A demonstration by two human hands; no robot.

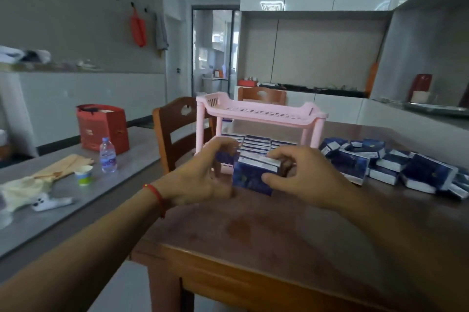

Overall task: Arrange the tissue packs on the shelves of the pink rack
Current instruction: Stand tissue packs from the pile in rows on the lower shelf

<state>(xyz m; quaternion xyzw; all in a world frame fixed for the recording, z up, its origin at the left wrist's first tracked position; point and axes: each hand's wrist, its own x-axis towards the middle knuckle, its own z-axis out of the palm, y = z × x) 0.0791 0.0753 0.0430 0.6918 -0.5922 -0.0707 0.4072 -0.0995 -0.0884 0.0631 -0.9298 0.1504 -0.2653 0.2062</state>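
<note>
The right hand (303, 176) pinches a dark-blue, white-edged tissue pack (255, 176); at nine o'clock the left hand (203, 174) grips another pack (225, 157), below the pink rack (261, 115).

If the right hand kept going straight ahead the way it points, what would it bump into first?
Probably the rows of blue tissue packs already on the pink plastic rack's lower shelf; the right hand points there, though depth is unclear.
</note>
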